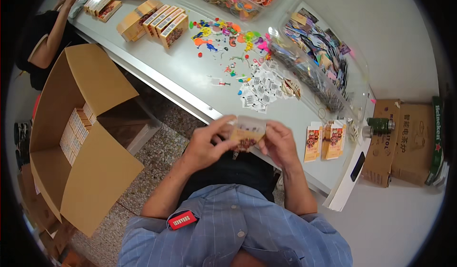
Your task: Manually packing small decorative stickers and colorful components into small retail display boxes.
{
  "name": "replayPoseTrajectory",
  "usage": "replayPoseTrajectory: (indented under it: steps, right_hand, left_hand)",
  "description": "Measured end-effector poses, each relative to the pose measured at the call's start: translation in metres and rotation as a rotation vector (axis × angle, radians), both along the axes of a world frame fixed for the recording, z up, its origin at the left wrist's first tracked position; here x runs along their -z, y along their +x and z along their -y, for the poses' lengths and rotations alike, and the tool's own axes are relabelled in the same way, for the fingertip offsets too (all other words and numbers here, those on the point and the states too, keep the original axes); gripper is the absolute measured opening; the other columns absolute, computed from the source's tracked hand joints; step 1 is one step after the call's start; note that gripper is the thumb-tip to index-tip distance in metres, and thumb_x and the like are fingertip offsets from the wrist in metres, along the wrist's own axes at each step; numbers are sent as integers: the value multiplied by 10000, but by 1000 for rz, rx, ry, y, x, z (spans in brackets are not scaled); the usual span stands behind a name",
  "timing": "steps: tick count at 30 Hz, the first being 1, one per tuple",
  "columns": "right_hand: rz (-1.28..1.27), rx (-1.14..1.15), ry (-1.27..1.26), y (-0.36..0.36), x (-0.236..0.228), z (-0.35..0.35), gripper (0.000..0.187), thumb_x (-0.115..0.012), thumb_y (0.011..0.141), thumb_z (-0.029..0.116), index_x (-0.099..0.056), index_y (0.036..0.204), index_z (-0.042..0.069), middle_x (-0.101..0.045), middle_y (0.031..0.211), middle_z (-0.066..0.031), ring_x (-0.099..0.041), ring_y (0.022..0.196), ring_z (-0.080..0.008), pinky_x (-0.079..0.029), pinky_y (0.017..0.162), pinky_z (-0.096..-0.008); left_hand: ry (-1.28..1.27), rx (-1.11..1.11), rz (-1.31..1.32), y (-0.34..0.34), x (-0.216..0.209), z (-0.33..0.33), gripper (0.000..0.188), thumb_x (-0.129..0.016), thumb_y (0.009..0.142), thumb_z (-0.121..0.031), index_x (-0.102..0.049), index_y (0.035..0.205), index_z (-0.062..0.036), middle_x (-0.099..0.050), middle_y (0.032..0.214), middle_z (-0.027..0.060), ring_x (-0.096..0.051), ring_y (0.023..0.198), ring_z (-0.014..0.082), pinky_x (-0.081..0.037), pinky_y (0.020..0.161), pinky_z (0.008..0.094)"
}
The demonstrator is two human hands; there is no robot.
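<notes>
Both my hands hold one small printed cardboard box [247, 134] just off the near edge of the white table [157, 62]. My left hand [207, 142] grips its left end, thumb on top. My right hand [280, 143] pinches the right end. The box is tan with a red and brown picture on its face and a pale open flap on top. A pile of small white barcode stickers [263, 90] lies on the table just beyond my hands. Flat unfolded boxes [326, 142] of the same print lie to my right.
An open brown carton [83, 138] with packed small boxes stands on the floor at my left. Clear bins of colourful small toys [316, 60] and loose toys [223, 36] lie further back. Finished boxes [164, 25] stand far left, near another person [45, 38]. Cardboard cartons [409, 141] sit at right.
</notes>
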State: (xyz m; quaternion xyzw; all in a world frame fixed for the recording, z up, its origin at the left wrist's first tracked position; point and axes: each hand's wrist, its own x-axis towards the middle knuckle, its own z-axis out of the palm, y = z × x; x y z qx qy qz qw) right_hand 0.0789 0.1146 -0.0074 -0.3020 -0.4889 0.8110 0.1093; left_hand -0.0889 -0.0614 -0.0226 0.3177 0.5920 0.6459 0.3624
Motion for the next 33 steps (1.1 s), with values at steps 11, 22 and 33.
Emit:
replayPoseTrajectory:
  steps: [11, 22, 33]
  right_hand:
    - [-48, 52, -424, 68, 18, 47, 219, -625, 984, 136, -598, 1166, 17, -658, 957, -86, -610, 713, -125, -495, 553, -255]
    - [-43, 285, 1011, 35, 35, -14, 292, -678, 946, -15, -638, 1235, -1, -645, 1090, -50, -649, 933, -126, -540, 850, -259]
    - [-188, 174, 902, 47, 30, -5, 306, -746, 868, -43, -651, 1154, 12, -653, 1089, -83, -630, 975, -149, -517, 857, -284]
  left_hand:
    - [80, 217, -349, 41, 6, 31, 540, -778, 817, 33, -626, 1333, -25, -699, 1096, 136, -686, 898, 176, -562, 703, 276]
    - [19, 318, -78, 2, 13, -80, 593, -733, 884, -2, -555, 1442, -99, -702, 1136, 90, -655, 932, 119, -558, 762, 253]
    - [122, 341, -161, 4, 0, -66, 352, -731, 894, -12, -696, 1241, -58, -707, 1184, 77, -671, 1018, 167, -548, 827, 297]
